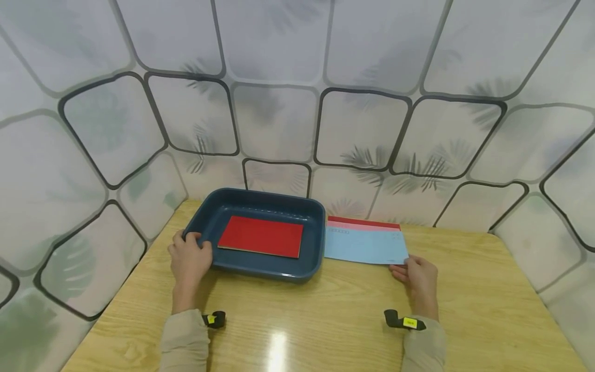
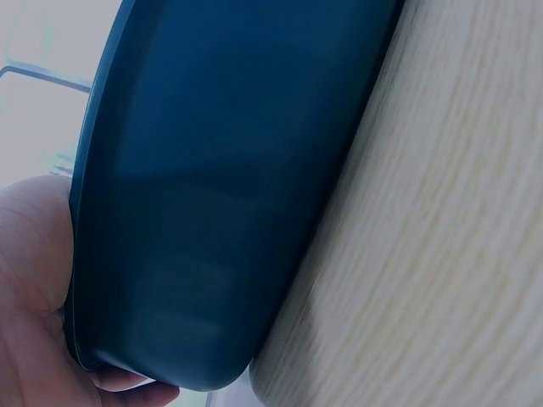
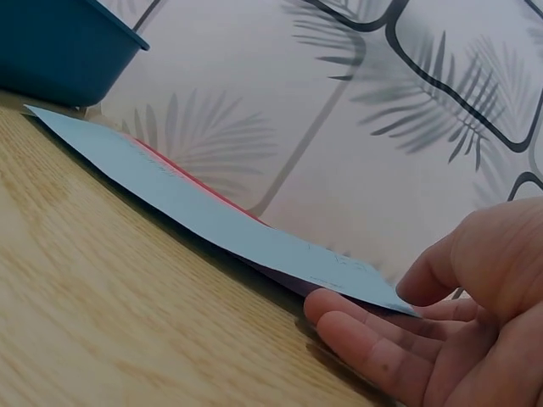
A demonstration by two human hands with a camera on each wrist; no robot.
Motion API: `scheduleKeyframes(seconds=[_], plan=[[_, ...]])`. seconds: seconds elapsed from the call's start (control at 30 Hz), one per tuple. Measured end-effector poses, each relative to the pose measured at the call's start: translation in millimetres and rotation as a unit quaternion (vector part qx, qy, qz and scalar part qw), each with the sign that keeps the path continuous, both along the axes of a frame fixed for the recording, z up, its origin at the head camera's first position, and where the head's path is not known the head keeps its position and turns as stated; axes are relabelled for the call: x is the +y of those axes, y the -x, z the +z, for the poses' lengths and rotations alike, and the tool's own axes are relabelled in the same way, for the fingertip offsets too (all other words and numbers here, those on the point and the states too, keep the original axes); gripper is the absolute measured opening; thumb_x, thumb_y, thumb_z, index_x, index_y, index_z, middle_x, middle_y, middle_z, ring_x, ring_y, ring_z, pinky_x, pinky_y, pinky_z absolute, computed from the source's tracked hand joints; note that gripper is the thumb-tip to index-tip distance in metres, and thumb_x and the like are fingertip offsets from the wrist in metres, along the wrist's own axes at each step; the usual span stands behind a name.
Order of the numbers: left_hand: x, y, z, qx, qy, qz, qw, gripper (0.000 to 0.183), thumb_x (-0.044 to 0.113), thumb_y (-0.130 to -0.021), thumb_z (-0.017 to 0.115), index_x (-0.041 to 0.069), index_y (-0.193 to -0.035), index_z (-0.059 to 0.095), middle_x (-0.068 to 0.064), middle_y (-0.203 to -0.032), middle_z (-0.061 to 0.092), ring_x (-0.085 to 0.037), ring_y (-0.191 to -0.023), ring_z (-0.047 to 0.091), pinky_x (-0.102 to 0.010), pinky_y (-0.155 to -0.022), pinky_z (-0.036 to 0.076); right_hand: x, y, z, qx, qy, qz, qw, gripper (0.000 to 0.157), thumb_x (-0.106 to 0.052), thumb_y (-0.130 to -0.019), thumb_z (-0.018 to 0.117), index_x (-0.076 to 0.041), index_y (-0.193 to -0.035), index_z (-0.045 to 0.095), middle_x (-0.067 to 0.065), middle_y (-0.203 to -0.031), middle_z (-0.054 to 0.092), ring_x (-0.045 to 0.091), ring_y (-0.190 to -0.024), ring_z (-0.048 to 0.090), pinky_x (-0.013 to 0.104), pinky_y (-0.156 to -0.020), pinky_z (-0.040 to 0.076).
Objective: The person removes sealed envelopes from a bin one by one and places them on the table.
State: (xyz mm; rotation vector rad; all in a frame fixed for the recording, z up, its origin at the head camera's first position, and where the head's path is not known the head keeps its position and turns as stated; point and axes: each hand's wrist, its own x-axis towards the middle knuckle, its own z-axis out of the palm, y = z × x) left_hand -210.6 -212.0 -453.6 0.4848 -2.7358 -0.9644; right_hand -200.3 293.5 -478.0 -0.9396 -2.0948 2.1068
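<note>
At the left of the tabletop (image 1: 297, 310), the person's left hand (image 1: 191, 261) is curled around the rim of a dark blue tray (image 1: 267, 206), gripping it at its front left corner. The tray stands toward the tabletop's back edge, left of the middle. In it a red envelope-shaped piece (image 1: 260, 236) lies flat on the bottom, clear of the left hand; whether it is a single piece or several I cannot tell.

Just beyond the tray's right side, near the back edge of the tabletop, a light blue envelope (image 1: 364, 247) lies on top of others. Along its far side peep a pink strip (image 1: 344, 225) and, behind that, a red strip (image 1: 367, 223). From the right wrist, a purplish layer (image 3: 284, 278) also shows beneath the blue.

Farther right, the right hand (image 1: 420, 276) pinches the blue envelope's near right corner, thumb above and fingers below, and that end is raised off the tabletop. The envelope stretches leftward from this hand toward the tray; whether its left end touches the tray I cannot tell.
</note>
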Motion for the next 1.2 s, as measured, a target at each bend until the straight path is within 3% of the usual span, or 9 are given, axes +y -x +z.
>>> scheduleKeyframes(seconds=[0.3, 0.8, 1.03, 1.2], plan=[[1, -0.1, 0.8, 0.0, -0.002, -0.001, 1.0, 0.041, 0.022, -0.096, 0.042, -0.003, -0.128, 0.051, -0.029, -0.156, 0.017, -0.052, -0.133, 0.024, -0.067, -0.086, 0.039, 6, -3.6, 1.7, -0.007, -0.027, -0.001, 1.0, 0.051, -0.017, -0.105, 0.037, 0.004, -0.151, 0.033, 0.009, -0.096, 0.067, 0.011, -0.073, 0.071, 0.028, -0.07, 0.058], [1, 0.6, -0.9, -0.003, -0.001, 0.002, 1.0, 0.043, 0.023, -0.096, 0.04, -0.003, -0.129, 0.051, -0.029, -0.156, 0.017, -0.052, -0.132, 0.025, -0.068, -0.087, 0.038, 12, -11.2, 5.1, -0.016, -0.035, 0.006, 0.999, 0.054, -0.02, -0.105, 0.037, 0.003, -0.152, 0.028, 0.01, -0.095, 0.067, 0.013, -0.073, 0.071, 0.028, -0.068, 0.058], [2, -0.3, 1.1, -0.004, 0.001, 0.003, 1.0, 0.042, 0.022, -0.096, 0.041, -0.003, -0.128, 0.051, -0.029, -0.156, 0.017, -0.052, -0.133, 0.024, -0.068, -0.087, 0.038, 18, -12.5, 4.7, -0.034, -0.095, 0.032, 0.994, 0.054, -0.022, -0.104, 0.037, 0.007, -0.149, 0.03, 0.013, -0.096, 0.068, 0.013, -0.071, 0.07, 0.028, -0.065, 0.058], [2, -0.5, 1.2, -0.007, -0.002, 0.002, 1.0, 0.042, 0.022, -0.097, 0.042, -0.004, -0.128, 0.051, -0.029, -0.156, 0.017, -0.052, -0.132, 0.024, -0.068, -0.087, 0.038, 19, -13.5, 5.0, -0.028, -0.104, 0.044, 0.993, 0.053, -0.02, -0.104, 0.037, 0.009, -0.147, 0.032, 0.012, -0.093, 0.069, 0.014, -0.071, 0.07, 0.028, -0.065, 0.058]])
